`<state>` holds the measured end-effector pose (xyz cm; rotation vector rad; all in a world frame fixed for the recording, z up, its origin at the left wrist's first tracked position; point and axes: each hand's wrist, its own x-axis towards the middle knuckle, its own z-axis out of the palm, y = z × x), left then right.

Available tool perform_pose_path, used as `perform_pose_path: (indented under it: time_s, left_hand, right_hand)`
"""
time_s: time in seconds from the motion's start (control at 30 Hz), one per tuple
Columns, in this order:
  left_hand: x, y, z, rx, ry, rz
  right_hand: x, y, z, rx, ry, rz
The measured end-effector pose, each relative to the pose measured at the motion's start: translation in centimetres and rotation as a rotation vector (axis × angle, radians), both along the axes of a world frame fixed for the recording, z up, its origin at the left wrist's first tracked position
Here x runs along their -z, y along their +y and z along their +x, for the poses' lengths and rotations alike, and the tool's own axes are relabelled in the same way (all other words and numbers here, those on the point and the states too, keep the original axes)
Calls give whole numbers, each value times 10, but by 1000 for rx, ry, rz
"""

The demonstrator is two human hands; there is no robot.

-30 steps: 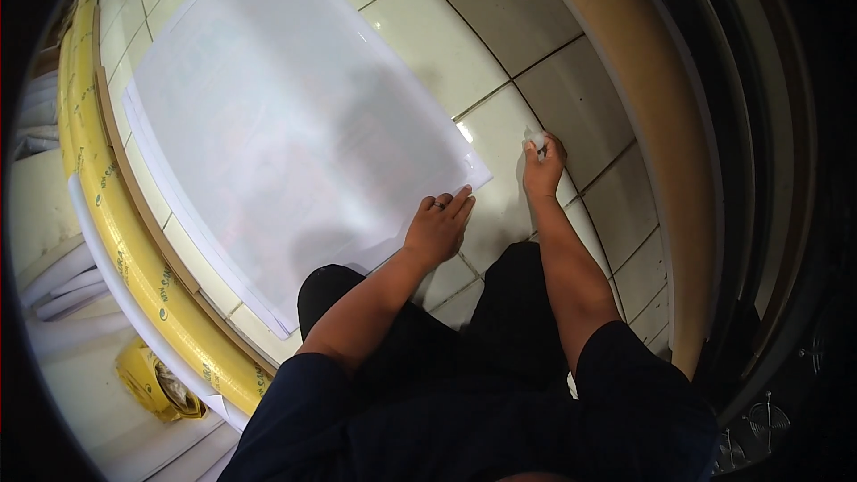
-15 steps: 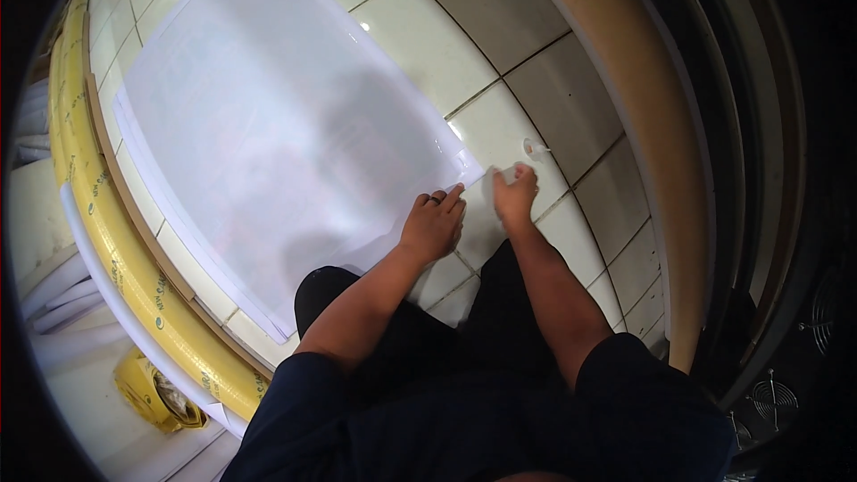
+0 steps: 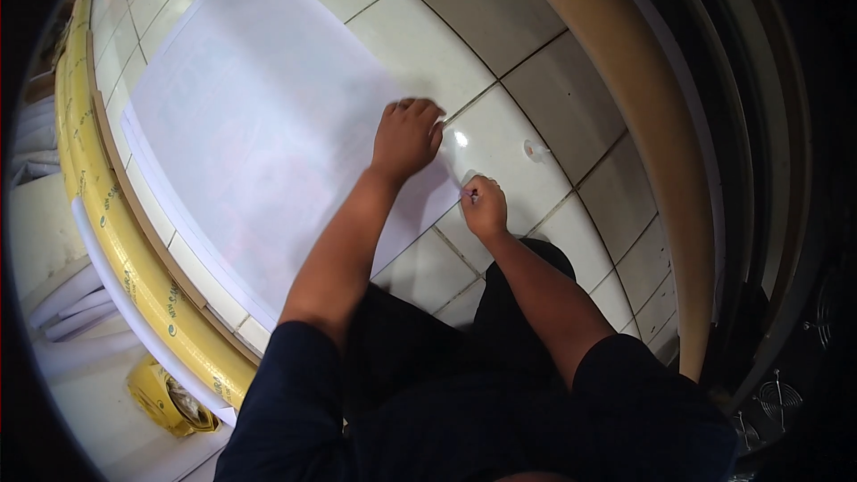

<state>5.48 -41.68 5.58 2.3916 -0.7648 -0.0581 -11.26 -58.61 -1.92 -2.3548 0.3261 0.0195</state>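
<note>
A large white sheet (image 3: 241, 125) lies on the tiled surface in front of me, with faint marks showing through it. My left hand (image 3: 409, 137) is over the sheet's right edge, fingers bent and thumb apart from them; I see nothing held in it. At the sheet's near right corner, my right hand (image 3: 485, 205) is closed with its fingers curled in. What those fingers pinch, if anything, is too small to make out. Farther right on the tiles sits a small clear, whitish object with an orange spot (image 3: 534, 151).
Long yellow wrapped rolls (image 3: 134, 277) run along the left side, with a yellow plastic-wrapped bundle (image 3: 165, 397) beyond them. A long brown tube (image 3: 656, 125) curves along the right. Round metal fan guards (image 3: 778, 399) are at the lower right.
My left hand has moved up and away from me along the sheet's right edge. My right hand has moved left to the sheet's corner and its fingers have closed.
</note>
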Motion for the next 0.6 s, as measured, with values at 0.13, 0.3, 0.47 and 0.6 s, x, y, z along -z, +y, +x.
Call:
perform_pose_path:
  time_s: [0.13,0.3,0.47,0.6]
  left_hand:
    - [15,6,34,76,35,499]
    - [34,34,5,-176,-12,607]
    - [59,59,-11,-328,-92,402]
    - [62,52,-8,-347,-36,495]
  right_hand:
    - [-12,13,2,-185,-171,-122]
    - [-21,7,-4,-223,-126,-212]
    - [-26,14,-4,-230,-165,-180]
    - [-25,10,-4,-264,-152,-237]
